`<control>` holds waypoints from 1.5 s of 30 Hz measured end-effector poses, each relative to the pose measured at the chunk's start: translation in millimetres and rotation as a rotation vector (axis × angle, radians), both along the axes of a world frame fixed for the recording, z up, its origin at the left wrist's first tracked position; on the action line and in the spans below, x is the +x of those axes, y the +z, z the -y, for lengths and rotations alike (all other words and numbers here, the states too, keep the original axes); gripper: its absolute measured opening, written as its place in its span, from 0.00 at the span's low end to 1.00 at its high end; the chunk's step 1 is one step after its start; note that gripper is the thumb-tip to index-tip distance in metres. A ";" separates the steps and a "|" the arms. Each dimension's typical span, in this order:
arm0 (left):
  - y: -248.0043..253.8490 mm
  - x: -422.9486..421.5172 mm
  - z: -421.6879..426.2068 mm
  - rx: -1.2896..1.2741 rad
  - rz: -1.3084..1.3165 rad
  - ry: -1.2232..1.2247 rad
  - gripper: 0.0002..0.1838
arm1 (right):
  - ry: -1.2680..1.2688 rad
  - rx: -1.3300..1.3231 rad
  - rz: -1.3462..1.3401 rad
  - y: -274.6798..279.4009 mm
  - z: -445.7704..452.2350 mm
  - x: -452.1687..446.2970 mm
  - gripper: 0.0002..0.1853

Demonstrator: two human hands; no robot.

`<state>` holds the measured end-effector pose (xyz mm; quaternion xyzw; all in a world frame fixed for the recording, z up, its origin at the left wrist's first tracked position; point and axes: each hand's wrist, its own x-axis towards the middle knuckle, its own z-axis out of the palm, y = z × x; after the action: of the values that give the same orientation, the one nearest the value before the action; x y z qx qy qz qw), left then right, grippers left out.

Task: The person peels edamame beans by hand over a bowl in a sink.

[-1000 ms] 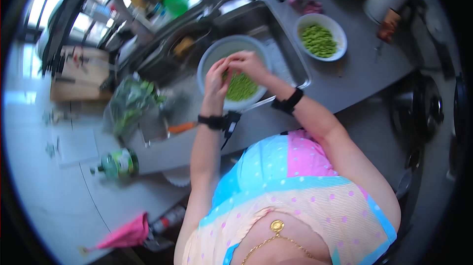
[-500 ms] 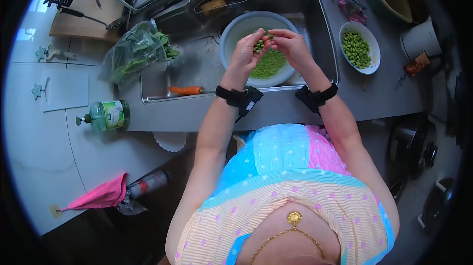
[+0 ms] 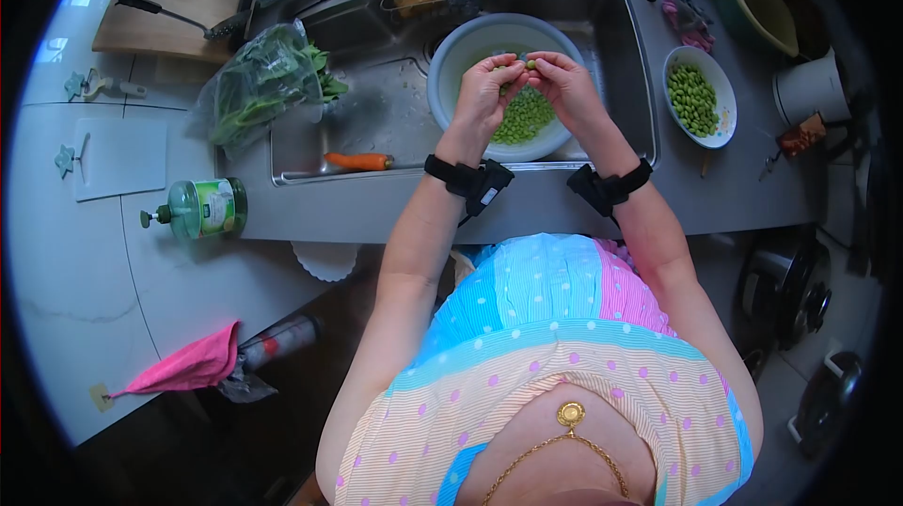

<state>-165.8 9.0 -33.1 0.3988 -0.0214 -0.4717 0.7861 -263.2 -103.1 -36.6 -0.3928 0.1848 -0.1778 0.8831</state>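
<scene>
in the head view, the two hands meet nearly fingertip to fingertip above the basin [image 3: 438,83]; the right hand [image 3: 570,92] pinches one bean [image 3: 531,64], while the left hand [image 3: 484,94] curls just beside it, its grip too hidden to tell. more beans [image 3: 525,118] lie below the hands in the basin. right of them stands a bowl [image 3: 725,118] of beans; left lie a carrot [image 3: 359,161] and, farther off, bagged greens [image 3: 261,87].
</scene>
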 end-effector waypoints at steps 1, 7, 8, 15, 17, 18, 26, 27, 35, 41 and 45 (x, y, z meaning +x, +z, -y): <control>1.5 0.4 -1.3 0.007 -0.007 -0.005 0.12 | 0.011 0.029 0.020 -1.2 0.7 -0.2 0.09; 4.0 1.4 -2.9 0.048 0.033 -0.028 0.13 | 0.045 -0.110 -0.040 4.2 -2.8 1.9 0.09; 2.9 2.2 -2.7 0.050 0.041 -0.039 0.14 | 0.020 -0.133 -0.048 4.1 -3.6 2.3 0.09; 12.8 -2.6 -2.7 0.078 0.086 -0.031 0.13 | -0.010 -0.224 -0.072 2.0 -3.4 1.1 0.09; 11.8 -2.6 -1.5 0.072 0.085 0.022 0.11 | -0.013 -0.335 -0.097 8.4 -6.3 -0.5 0.09; 11.0 -2.8 -1.1 0.069 0.084 0.048 0.09 | -0.026 -0.433 -0.116 10.3 -7.4 -0.9 0.09; 6.2 -1.4 -1.8 0.082 0.082 0.023 0.10 | -0.079 -0.565 -0.129 8.9 -7.9 -4.7 0.10; 8.1 -2.4 -1.9 0.082 0.071 0.018 0.10 | -0.083 -0.544 -0.117 7.2 -7.7 -4.2 0.10; 9.7 -5.9 -0.3 0.110 0.116 -0.020 0.10 | -0.020 -0.554 -0.154 24.4 -7.8 -10.2 0.12; 17.4 -7.1 4.2 0.031 -0.030 -0.008 0.11 | -0.028 -0.118 -0.047 15.8 5.9 -16.6 0.11; 15.9 -6.6 4.0 -0.102 -0.246 -0.008 0.13 | -0.104 0.069 -0.020 23.9 11.5 -26.1 0.10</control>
<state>-172.4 5.1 -17.1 0.2975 0.0498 -0.5184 0.8002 -289.3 -114.6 -12.8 -0.3537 0.2199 -0.2129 0.8839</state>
